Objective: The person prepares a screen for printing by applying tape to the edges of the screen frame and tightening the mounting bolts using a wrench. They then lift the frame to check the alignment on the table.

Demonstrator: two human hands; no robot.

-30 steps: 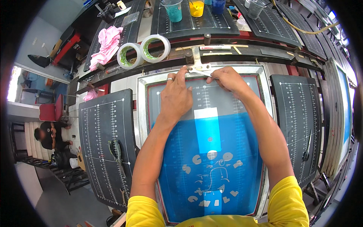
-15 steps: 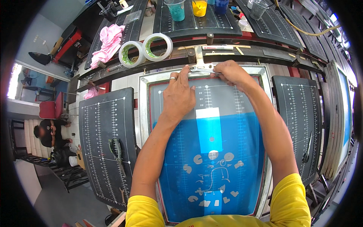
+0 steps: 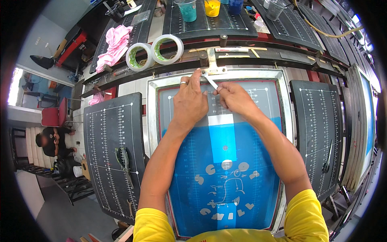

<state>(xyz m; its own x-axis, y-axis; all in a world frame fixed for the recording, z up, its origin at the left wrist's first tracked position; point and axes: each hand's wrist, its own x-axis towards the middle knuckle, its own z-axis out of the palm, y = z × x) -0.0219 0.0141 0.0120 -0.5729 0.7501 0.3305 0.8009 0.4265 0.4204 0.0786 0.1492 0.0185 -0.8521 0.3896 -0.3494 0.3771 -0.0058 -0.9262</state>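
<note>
Here, both hands, left hand and right hand, grip one tape strip over one screen frame; two tape rolls nearby.

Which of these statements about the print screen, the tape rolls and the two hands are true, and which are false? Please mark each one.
1. Both hands meet at the far edge of the screen. True: the left hand and right hand are together near the metal clamp.
2. The hands hold a strip between them. True.
3. Three tape rolls lie behind the screen. False: there are two tape rolls, side by side.
4. The pink cloth lies on the screen. False: it lies far left, beyond the rolls.
5. The left hand wears a ring. True.
6. The cups stand on the blue mesh. False: they stand on a far black board.
</note>
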